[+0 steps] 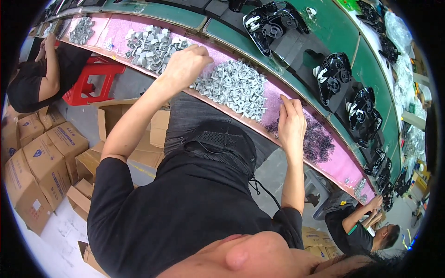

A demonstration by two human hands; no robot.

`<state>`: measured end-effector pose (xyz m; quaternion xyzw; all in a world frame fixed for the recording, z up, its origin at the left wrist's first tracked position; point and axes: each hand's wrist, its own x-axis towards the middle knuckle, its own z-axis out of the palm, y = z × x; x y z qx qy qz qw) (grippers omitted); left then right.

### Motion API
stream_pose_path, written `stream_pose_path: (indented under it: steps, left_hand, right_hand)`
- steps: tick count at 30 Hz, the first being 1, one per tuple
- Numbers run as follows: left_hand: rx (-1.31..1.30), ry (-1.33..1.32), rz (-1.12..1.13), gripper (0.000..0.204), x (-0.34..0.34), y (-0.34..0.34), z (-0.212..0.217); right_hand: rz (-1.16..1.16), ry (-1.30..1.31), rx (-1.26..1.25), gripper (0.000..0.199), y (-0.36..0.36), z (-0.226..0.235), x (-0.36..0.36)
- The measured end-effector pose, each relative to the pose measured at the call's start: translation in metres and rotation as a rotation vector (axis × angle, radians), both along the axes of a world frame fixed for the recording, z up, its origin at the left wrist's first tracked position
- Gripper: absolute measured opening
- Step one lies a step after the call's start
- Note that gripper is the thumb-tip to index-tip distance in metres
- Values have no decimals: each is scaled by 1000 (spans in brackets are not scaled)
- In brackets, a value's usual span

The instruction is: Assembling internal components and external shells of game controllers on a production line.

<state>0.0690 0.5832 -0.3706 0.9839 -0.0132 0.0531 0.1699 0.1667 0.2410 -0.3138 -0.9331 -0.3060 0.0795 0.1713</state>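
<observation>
My left hand (pixel 185 68) is over the pink work strip (pixel 273 88), between a pile of larger grey plastic parts (pixel 150 46) and a pile of smaller light-grey plastic pieces (pixel 238 85). Its fingers are curled together; whatever they may hold is hidden. To the right, my right hand (pixel 292 124) is above the edge of a heap of small black rings (pixel 319 141). Thumb and fingers are drawn together at the tips, and anything between them is too small to name. Both forearms reach forward over the strip's near edge.
Beyond the strip, glossy black housings (pixel 334 78) sit on a dark conveyor (pixel 296 53) beside green bench tops (pixel 232 34). Cardboard boxes (pixel 51 157) are stacked at left near a red stool (pixel 92 78). Co-workers sit at far left (pixel 51 83) and lower right (pixel 357 231).
</observation>
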Motion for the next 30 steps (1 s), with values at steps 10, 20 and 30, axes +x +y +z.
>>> stream_pose_path:
  steps: [10,20,30]
  left_hand:
    - [-173,-57,64,20,23,-3,-13]
    - [-122,7,33,20,2,-1,2]
    - [-265,27,166,24,31,-13,-13]
  right_hand:
    - [-247,452,436,18,-1,-17,-1]
    - [-395,991,1027,30,17,-14,-11]
    - [-401,1091,1105,31,34,-19,-18]
